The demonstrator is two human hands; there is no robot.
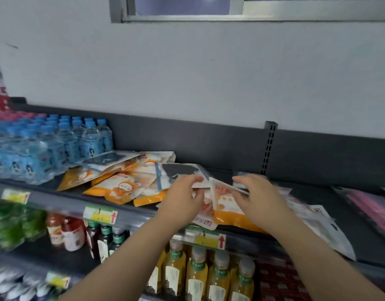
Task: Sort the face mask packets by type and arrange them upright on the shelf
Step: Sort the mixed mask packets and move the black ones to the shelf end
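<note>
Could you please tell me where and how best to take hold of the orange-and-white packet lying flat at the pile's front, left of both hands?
That packet lies flat, its near edge free by the shelf lip, while other packets crowd its far side. A pinch grip on the near edge, coming from the front with the thumb on top, probably suits best.

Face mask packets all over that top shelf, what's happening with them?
A person is sorting them. The left hand pinches a white-edged packet and the right hand grips an orange-and-white packet. The other packets lie flat in a loose heap on the shelf, beside the water bottles. None stands upright yet, so the arranging is not yet done.
</note>
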